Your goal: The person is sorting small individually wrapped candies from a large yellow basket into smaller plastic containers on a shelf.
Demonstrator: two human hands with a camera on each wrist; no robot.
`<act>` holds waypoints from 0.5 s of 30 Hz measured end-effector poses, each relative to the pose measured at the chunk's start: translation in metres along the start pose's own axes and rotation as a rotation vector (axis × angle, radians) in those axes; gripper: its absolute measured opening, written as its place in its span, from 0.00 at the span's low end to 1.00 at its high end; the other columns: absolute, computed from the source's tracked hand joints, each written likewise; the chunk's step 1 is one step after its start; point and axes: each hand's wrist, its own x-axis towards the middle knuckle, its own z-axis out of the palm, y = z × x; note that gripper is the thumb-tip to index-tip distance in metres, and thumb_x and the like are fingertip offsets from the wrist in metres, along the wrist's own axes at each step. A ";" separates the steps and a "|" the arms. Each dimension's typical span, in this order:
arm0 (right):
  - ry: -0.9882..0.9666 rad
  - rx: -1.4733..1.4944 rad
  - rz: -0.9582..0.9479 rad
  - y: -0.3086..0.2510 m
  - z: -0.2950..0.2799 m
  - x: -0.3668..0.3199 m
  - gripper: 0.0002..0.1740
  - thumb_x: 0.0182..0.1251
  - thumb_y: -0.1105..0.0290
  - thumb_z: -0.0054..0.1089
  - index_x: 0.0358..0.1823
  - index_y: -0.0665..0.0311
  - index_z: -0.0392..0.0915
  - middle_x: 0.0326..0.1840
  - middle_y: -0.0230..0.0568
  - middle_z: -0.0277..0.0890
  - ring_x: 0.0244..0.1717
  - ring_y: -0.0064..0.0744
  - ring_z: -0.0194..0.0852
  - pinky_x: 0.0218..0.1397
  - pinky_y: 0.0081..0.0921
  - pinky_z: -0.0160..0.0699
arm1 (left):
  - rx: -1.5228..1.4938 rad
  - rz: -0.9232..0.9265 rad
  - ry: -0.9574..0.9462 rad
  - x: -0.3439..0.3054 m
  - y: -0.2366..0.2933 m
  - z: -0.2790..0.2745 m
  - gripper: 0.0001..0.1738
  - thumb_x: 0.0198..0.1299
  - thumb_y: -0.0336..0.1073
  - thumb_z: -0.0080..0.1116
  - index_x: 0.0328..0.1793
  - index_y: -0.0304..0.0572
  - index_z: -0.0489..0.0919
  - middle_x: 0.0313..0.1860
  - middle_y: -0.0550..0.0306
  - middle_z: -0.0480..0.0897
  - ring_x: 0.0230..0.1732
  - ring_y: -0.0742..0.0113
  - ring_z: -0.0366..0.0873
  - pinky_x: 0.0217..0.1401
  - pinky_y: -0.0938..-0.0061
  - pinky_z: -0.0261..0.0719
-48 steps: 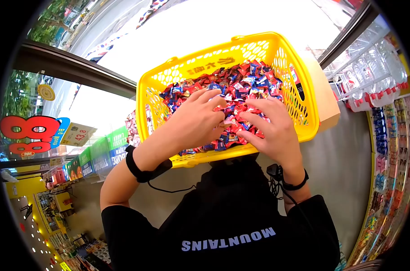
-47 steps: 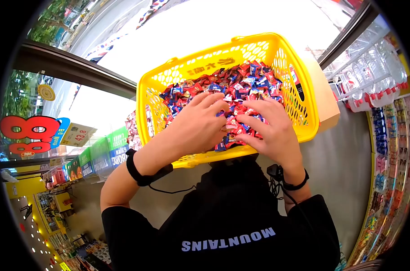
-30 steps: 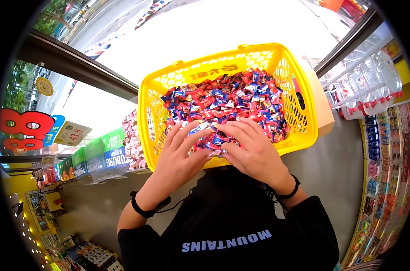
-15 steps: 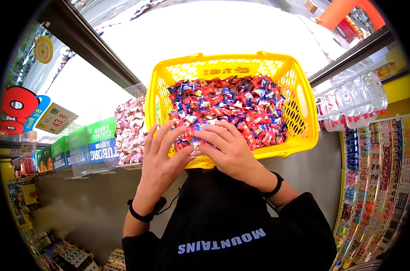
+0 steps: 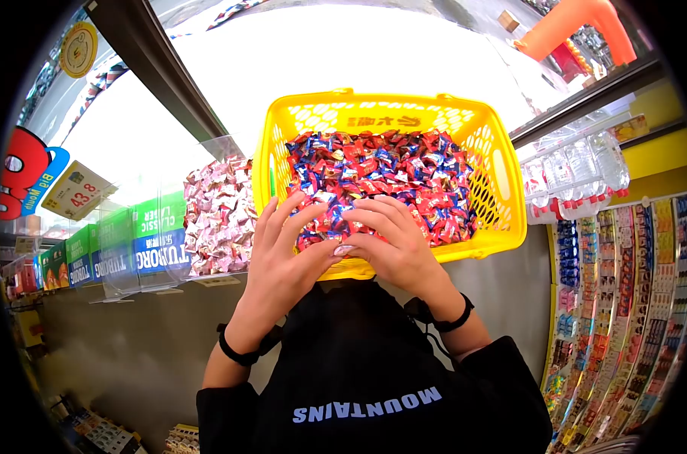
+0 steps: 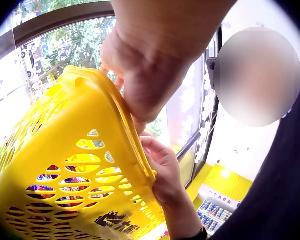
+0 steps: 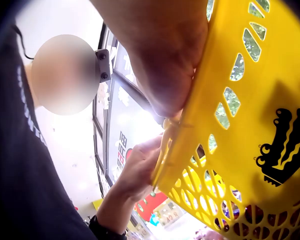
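Note:
In the head view a yellow plastic basket [image 5: 502, 242] is well filled with small wrapped candies [image 5: 385, 170] in red and blue wrappers. My left hand [image 5: 283, 246] and right hand [image 5: 392, 246] meet over its near rim, fingers bent over the candies. Between the thumb tips they pinch a small pale pink wrapped candy [image 5: 344, 250]. From the left wrist view, the left hand [image 6: 150, 75] is at the rim, with the right hand [image 6: 162, 162] beyond it. The basket wall hides most of the fingertips in both wrist views.
Left of the basket is a clear bin of pink and white wrapped candies [image 5: 221, 216], then green and blue Tuborg cartons [image 5: 160, 234]. Water bottles [image 5: 574, 166] hang at the right, near shelves of packaged goods [image 5: 623, 303]. A bright window [image 5: 343, 45] lies behind.
Both hands have drawn back from the middle of the candy pile to the near rim, their thumbs coming together. The head view has turned, bringing more of the pink candy bin into sight.

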 end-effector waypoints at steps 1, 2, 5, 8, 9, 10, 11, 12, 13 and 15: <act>-0.004 0.001 0.010 0.000 0.001 0.000 0.12 0.63 0.67 0.77 0.46 0.59 0.88 0.68 0.38 0.82 0.73 0.47 0.77 0.77 0.52 0.75 | 0.008 0.006 0.008 0.000 -0.001 0.000 0.15 0.52 0.38 0.83 0.46 0.57 0.93 0.73 0.57 0.82 0.81 0.42 0.72 0.84 0.38 0.68; -0.010 0.006 0.021 0.000 0.002 -0.001 0.12 0.63 0.67 0.78 0.46 0.59 0.88 0.68 0.39 0.82 0.73 0.48 0.77 0.77 0.52 0.75 | 0.024 0.024 0.000 0.000 -0.003 0.000 0.13 0.52 0.38 0.83 0.45 0.56 0.93 0.71 0.58 0.84 0.80 0.42 0.72 0.84 0.38 0.67; -0.017 0.018 0.071 -0.001 0.002 -0.003 0.12 0.61 0.69 0.80 0.46 0.58 0.88 0.66 0.41 0.83 0.71 0.50 0.79 0.75 0.52 0.77 | 0.053 0.033 0.018 -0.003 -0.007 -0.006 0.13 0.50 0.36 0.84 0.43 0.56 0.93 0.69 0.59 0.86 0.80 0.42 0.73 0.84 0.38 0.67; 0.025 -0.013 0.107 -0.004 0.004 -0.003 0.10 0.62 0.71 0.80 0.43 0.60 0.88 0.65 0.43 0.83 0.68 0.51 0.81 0.73 0.50 0.78 | 0.071 -0.094 0.199 -0.011 -0.025 -0.023 0.06 0.58 0.36 0.80 0.39 0.53 0.92 0.67 0.58 0.86 0.80 0.46 0.73 0.83 0.45 0.67; 0.031 -0.015 0.124 -0.003 0.005 -0.003 0.10 0.61 0.72 0.80 0.43 0.60 0.88 0.65 0.44 0.83 0.67 0.51 0.81 0.72 0.49 0.79 | 0.085 -0.149 0.261 -0.016 -0.036 -0.030 0.06 0.58 0.36 0.80 0.38 0.51 0.92 0.67 0.57 0.86 0.79 0.46 0.73 0.83 0.46 0.68; 0.037 -0.017 0.143 -0.003 0.006 -0.004 0.10 0.61 0.72 0.80 0.43 0.60 0.89 0.64 0.44 0.83 0.66 0.51 0.82 0.71 0.49 0.80 | 0.137 -0.189 0.309 -0.023 -0.051 -0.038 0.06 0.60 0.35 0.80 0.41 0.48 0.92 0.68 0.54 0.85 0.79 0.45 0.73 0.82 0.48 0.69; 0.041 -0.016 0.165 -0.003 0.007 -0.005 0.10 0.61 0.72 0.80 0.43 0.61 0.89 0.64 0.44 0.84 0.66 0.51 0.82 0.70 0.48 0.80 | 0.187 -0.231 0.353 -0.031 -0.068 -0.047 0.07 0.61 0.33 0.80 0.43 0.44 0.92 0.70 0.51 0.85 0.79 0.45 0.73 0.81 0.51 0.71; 0.043 -0.033 0.165 -0.003 0.006 -0.003 0.11 0.61 0.72 0.80 0.43 0.61 0.89 0.63 0.45 0.84 0.64 0.51 0.83 0.68 0.47 0.82 | 0.200 -0.299 0.353 -0.039 -0.088 -0.050 0.06 0.62 0.34 0.79 0.42 0.44 0.92 0.70 0.51 0.85 0.79 0.44 0.73 0.81 0.50 0.71; 0.041 -0.042 0.175 -0.003 0.006 -0.003 0.10 0.61 0.72 0.80 0.43 0.61 0.89 0.63 0.45 0.84 0.64 0.51 0.83 0.68 0.46 0.82 | 0.215 -0.367 0.350 -0.050 -0.109 -0.048 0.06 0.62 0.34 0.79 0.41 0.43 0.92 0.69 0.50 0.85 0.79 0.43 0.73 0.81 0.49 0.71; 0.034 -0.060 0.195 -0.004 0.007 -0.003 0.10 0.62 0.73 0.80 0.44 0.61 0.89 0.63 0.44 0.84 0.63 0.51 0.83 0.67 0.46 0.82 | 0.212 -0.481 0.295 -0.069 -0.140 -0.035 0.07 0.64 0.36 0.78 0.41 0.42 0.91 0.70 0.49 0.84 0.78 0.42 0.73 0.80 0.49 0.70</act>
